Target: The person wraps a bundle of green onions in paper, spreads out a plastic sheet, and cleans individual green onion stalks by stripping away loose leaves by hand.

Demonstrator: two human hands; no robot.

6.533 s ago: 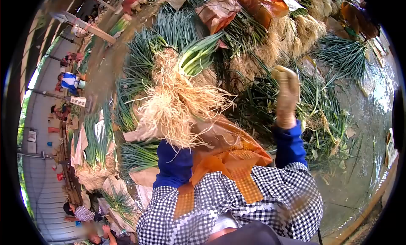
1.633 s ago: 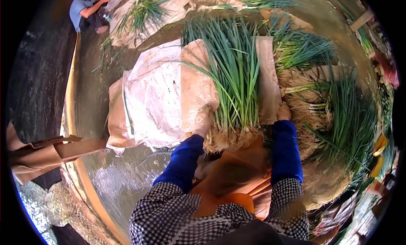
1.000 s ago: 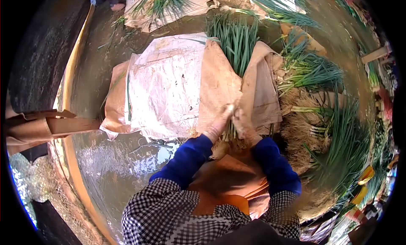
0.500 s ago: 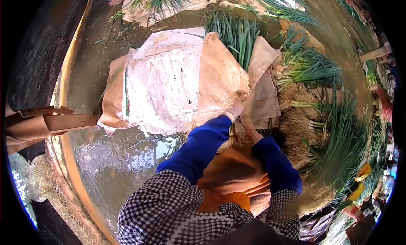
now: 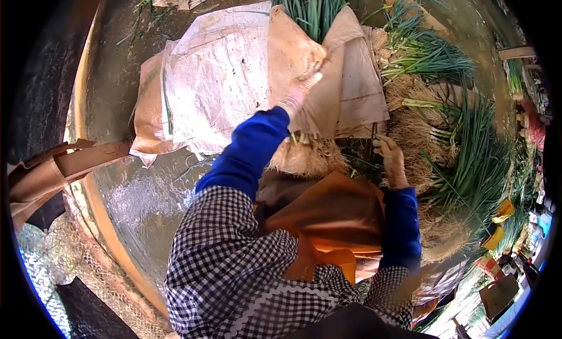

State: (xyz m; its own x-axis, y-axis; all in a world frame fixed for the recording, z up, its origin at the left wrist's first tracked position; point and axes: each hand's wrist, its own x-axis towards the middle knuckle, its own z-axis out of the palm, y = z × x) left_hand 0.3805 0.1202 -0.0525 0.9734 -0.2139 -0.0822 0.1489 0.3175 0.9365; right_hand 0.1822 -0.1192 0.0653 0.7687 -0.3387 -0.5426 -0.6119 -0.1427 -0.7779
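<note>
At left, open wet floor (image 5: 140, 207) runs from the curved kerb (image 5: 104, 233) to the near edge of the white sheet (image 5: 213, 76), whose right side meets the brown wrapper (image 5: 293, 43) folded around the spring onion bundle (image 5: 313, 14), leaves far, roots near. The left hand (image 5: 303, 88) lies on the wrapper's overlapping edges, fingers extended, though whether they pinch it I cannot tell. Right of the bundle, the right hand (image 5: 391, 157), fingers half curled, any hold unclear, fills a narrow gap beside the loose spring onions (image 5: 477, 157).
</note>
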